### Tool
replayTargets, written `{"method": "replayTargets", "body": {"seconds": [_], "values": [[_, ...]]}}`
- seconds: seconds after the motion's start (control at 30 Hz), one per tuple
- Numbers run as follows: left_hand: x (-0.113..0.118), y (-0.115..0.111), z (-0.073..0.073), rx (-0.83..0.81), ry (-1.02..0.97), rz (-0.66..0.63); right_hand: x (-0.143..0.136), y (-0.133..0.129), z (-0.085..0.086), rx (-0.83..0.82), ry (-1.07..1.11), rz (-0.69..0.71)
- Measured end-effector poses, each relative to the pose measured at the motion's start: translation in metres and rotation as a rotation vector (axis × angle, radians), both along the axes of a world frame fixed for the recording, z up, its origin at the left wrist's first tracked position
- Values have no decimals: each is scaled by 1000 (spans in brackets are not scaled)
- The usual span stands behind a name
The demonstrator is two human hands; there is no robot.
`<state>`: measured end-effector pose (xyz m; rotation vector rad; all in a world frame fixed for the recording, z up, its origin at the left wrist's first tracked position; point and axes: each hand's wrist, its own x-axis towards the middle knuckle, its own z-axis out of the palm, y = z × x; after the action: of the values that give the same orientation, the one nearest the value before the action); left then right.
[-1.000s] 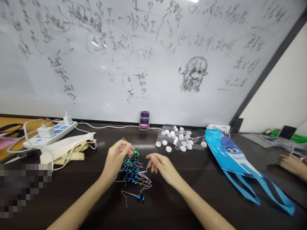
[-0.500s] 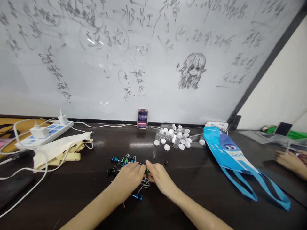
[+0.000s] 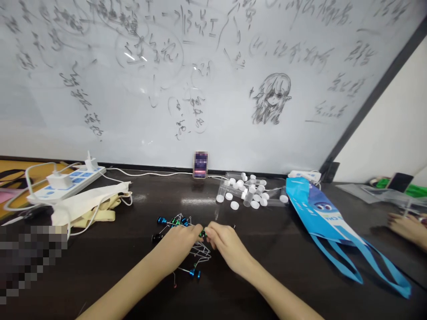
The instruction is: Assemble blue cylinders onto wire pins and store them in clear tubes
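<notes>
My left hand (image 3: 182, 240) and my right hand (image 3: 226, 242) meet low in the centre, fingertips pinched. Between them a small green metallic piece (image 3: 202, 233) shows; the fingers cover most of it. Behind and under my left hand lies a tangle of thin bent wires (image 3: 201, 252) with coloured metallic ends. Its parts include a blue cylinder (image 3: 162, 220), a black one (image 3: 156, 238) and a blue end piece (image 3: 193, 273) nearer me. Just beyond my right hand, a small dark item (image 3: 234, 226) pokes up, mostly hidden.
Clear tubes and several white caps (image 3: 235, 205) lie behind my hands. A phone (image 3: 200, 164) leans on the whiteboard (image 3: 227, 133). At left are a power strip (image 3: 80, 178) and a cream cloth bag (image 3: 90, 202); at right, a blue bag (image 3: 300, 200) and another person's hand (image 3: 405, 226).
The view has shifted slightly. My fingertips have drawn a little apart, so the green piece shows more. The small dark item beyond my right hand is now more hidden.
</notes>
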<state>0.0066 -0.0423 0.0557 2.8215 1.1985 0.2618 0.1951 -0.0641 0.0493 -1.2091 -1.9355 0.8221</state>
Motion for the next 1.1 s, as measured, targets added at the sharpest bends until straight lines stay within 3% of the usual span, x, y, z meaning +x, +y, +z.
{"method": "replayTargets", "body": {"seconds": [0.43, 1.1], "values": [[3, -1, 7, 29, 59, 41, 5, 6, 3, -35, 102, -52], [3, -2, 8, 35, 78, 39, 9, 10, -2, -100, 126, -7]]}}
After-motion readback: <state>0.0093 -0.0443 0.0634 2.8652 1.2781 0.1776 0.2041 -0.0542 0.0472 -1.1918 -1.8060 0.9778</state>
